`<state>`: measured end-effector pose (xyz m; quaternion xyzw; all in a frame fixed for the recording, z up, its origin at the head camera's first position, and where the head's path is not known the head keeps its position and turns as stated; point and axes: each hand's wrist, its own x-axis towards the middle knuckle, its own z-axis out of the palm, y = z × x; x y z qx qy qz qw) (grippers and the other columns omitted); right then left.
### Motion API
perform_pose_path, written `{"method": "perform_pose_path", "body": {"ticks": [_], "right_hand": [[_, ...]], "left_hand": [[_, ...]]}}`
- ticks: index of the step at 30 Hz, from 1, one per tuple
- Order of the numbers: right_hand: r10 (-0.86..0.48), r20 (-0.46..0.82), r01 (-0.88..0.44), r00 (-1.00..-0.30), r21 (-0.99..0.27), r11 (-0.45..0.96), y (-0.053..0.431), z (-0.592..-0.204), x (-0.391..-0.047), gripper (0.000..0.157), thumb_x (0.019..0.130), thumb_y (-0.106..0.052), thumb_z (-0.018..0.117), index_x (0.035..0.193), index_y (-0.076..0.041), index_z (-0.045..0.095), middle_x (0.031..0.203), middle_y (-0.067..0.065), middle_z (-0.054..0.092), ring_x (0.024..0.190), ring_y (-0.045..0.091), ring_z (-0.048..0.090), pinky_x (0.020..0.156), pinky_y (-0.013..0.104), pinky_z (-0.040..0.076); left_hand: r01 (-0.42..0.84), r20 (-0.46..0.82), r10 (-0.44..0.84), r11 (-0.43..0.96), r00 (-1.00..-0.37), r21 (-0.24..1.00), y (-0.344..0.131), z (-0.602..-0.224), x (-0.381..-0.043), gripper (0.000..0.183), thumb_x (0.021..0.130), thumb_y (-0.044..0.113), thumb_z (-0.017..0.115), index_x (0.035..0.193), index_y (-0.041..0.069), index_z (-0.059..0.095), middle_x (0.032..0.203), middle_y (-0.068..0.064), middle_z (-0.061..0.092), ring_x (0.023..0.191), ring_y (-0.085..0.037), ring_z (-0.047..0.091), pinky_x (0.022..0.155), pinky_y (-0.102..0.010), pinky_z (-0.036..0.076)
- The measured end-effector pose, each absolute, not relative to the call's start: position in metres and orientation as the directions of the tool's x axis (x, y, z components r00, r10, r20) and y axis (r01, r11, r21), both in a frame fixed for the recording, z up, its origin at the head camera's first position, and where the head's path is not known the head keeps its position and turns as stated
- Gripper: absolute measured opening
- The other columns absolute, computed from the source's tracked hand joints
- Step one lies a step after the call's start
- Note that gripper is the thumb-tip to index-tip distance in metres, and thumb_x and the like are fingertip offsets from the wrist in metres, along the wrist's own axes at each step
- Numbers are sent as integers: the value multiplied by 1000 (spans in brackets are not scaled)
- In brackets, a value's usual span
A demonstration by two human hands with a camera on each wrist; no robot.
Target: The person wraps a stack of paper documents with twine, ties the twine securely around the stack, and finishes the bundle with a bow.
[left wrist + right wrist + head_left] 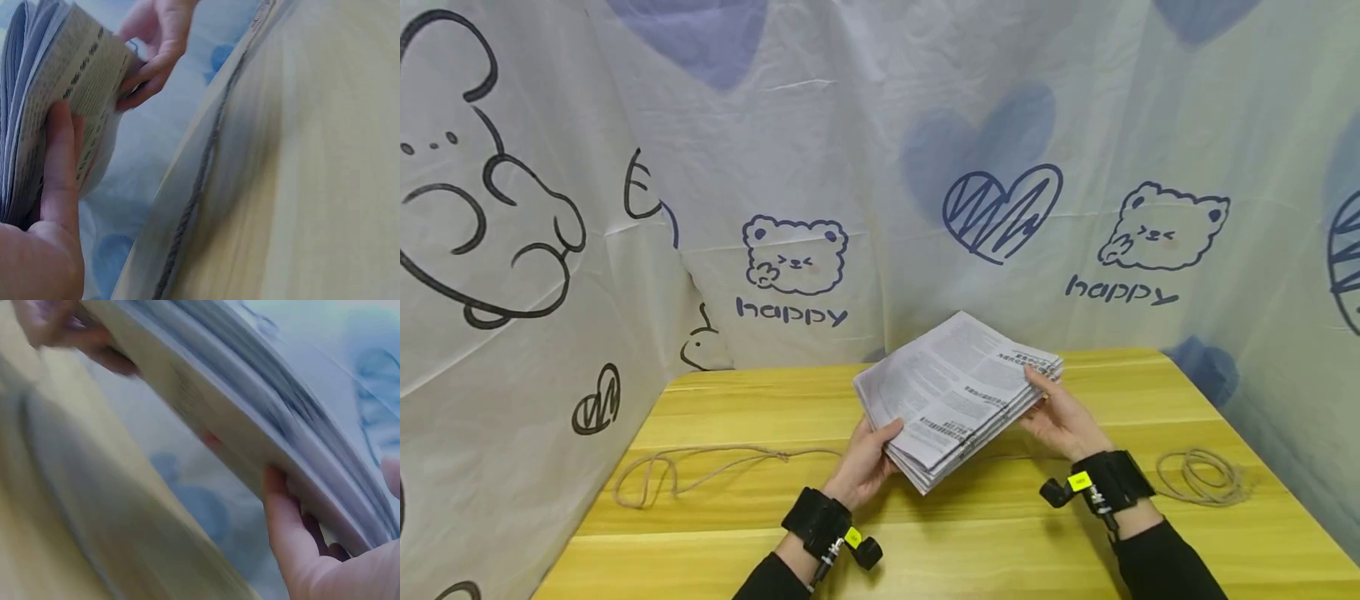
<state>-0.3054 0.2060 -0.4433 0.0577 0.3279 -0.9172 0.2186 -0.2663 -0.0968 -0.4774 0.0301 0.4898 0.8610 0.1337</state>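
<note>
Both hands hold a stack of folded newspapers (951, 392) tilted above the table. My left hand (865, 462) grips its near left corner, thumb on the top sheet and fingers underneath. At the right edge, my right hand (1063, 414) grips the stack, thumb on top. In the left wrist view, fingers (61, 156) lie against the printed underside of the newspapers (81, 81). The layered edges of the newspapers (250, 394) face the right wrist camera. Beneath the stack, a thin twine (730, 457) runs across the table, its middle partly hidden in the head view.
The yellow wood-grain table (970, 550) carries a loose loop of twine at the left and a coil of twine (1202, 477) at the right. A printed cloth (880, 167) hangs behind the table and along both sides.
</note>
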Motion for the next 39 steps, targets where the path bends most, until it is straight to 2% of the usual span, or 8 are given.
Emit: {"method": "perform_pose_path", "body": {"ticks": [3,11,15,18,20,26,31,39], "right_hand": [[-353,-257,432,-900,-640,-636,182,-445,-299,37,99,-16,59,133,-18,46,110,2,71,103,18,68,91,38,55],[-379,-140,331,-915,-798,-504,172,-455,-300,68,98,6,48,156,-13,17,117,4,70,106,23,68,88,44,55],[-434,-129,335,-892,-834,-439,187,-456,-306,69,99,6,46,156,-12,13,118,6,68,107,24,68,91,45,54],[-470,-139,333,-872,-871,-360,196,-460,-310,69,99,4,46,156,-12,10,116,6,68,104,25,69,90,46,54],[-477,-153,321,-866,-900,-293,199,-462,-311,69,100,1,47,156,-11,10,115,5,68,103,25,69,88,46,55],[-468,-196,276,-862,-955,-108,195,-467,-311,65,104,-20,48,157,-10,11,121,9,65,105,26,68,90,49,54],[-498,-213,258,-841,-966,-23,189,-469,-308,65,104,-23,50,155,-8,12,130,20,60,107,30,67,89,52,53],[-584,-215,167,-783,-976,137,184,-473,-305,63,101,-16,55,152,-1,20,128,23,60,107,30,66,87,47,55]], "left_hand": [[-160,-66,216,-453,-974,877,-94,-478,-264,48,103,12,48,148,15,30,111,-5,69,91,-17,72,74,-34,59],[-127,-47,218,-366,-975,922,-105,-476,-267,64,90,0,60,145,19,34,111,-1,62,85,-13,68,72,-28,55],[-175,-58,317,-354,-947,919,-118,-468,-271,41,98,23,50,136,10,43,103,1,63,85,-13,65,71,-31,54],[-222,-94,397,-288,-913,932,-127,-464,-273,59,102,51,32,142,8,40,104,-1,63,88,-15,64,73,-33,54],[-238,-126,444,-206,-887,949,-130,-463,-274,68,101,57,29,145,6,37,105,-2,64,89,-15,65,75,-31,54],[-236,-192,469,-37,-862,971,-128,-471,-276,49,101,27,53,142,2,44,103,-7,70,84,-16,70,71,-29,57],[-273,-218,509,-34,-833,961,-131,-476,-272,51,98,12,56,144,2,38,111,-14,66,90,-23,70,74,-36,58],[-259,-264,575,93,-775,961,-142,-471,-268,38,97,20,58,129,-1,58,103,-14,72,85,-23,72,70,-37,59]]}}
